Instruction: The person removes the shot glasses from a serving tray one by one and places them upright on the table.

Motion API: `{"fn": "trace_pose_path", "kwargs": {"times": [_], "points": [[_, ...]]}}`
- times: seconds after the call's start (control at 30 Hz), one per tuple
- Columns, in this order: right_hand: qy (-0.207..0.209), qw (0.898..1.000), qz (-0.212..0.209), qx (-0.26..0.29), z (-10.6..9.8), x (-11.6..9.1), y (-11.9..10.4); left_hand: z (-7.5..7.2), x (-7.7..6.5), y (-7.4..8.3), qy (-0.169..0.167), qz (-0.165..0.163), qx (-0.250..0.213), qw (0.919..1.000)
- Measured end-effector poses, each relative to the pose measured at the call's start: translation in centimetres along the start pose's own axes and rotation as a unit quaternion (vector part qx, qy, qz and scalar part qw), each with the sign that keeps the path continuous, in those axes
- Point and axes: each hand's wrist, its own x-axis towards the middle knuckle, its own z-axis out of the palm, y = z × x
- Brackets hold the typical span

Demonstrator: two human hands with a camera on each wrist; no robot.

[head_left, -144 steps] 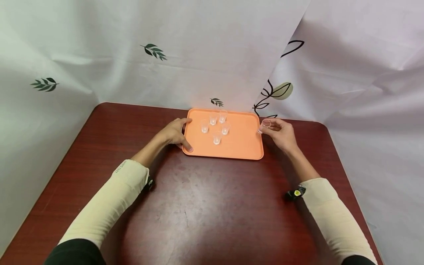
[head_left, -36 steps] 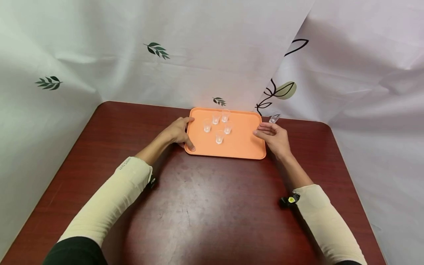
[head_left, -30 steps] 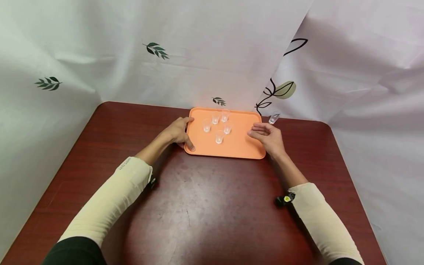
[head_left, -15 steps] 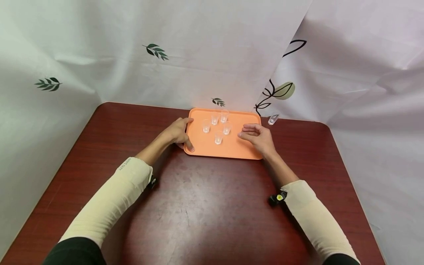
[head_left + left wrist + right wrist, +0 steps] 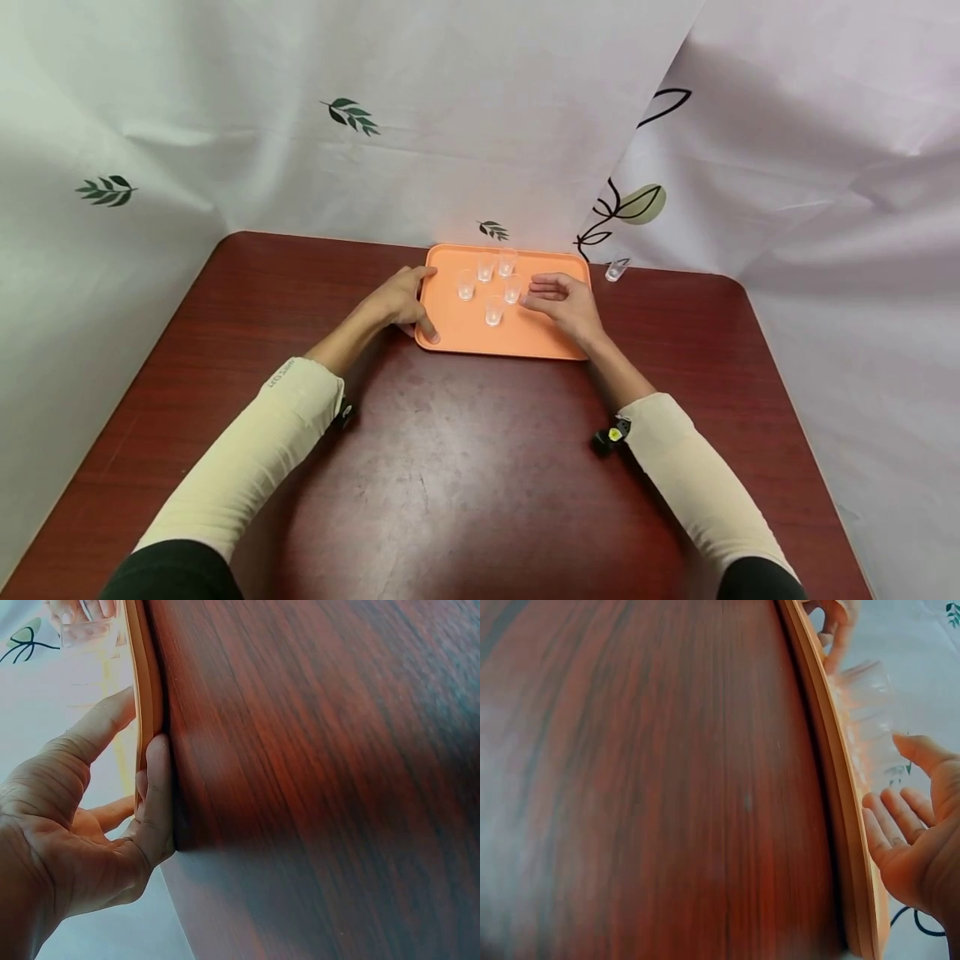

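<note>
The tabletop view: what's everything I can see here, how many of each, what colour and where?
Table: one, dark red-brown, below everything
Tray: one, orange, far side of the table
Grouped cups: five, clear, on the tray
Lone cup: one, clear, on the table's far edge, right of the tray
Sheeting: pieces uncertain, white with leaf prints, around the table
Wrist devices: two, black, one per wrist
Dark sleeves: two, blackish, bottom of the view
Forearm sleeves: two, cream, over the forearms
Left hand: one, bare, gripping the tray's left end
Right hand: one, bare, over the tray's right half
</note>
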Motion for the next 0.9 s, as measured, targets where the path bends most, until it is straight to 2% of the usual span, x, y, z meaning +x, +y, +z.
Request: {"fn": "trace_pose_path", "kwargs": {"times": [0.13,0.43,0.9], "points": [[-0.007,1.000,0.001,0.017,0.8,0.3,-0.1,-0.1,-0.1,0.0,-0.002,-0.002,-0.002,1.0000],[-0.007,1.000,-0.003,0.015,2.0,0.4,-0.4,-0.3,-0.3,0.4,-0.002,-0.001,0.022,0.9998],[0.010,1.000,-0.027,0.007,2.1,0.1,-0.1,0.0,-0.1,0.0,-0.002,0.000,-0.008,1.0000]]}}
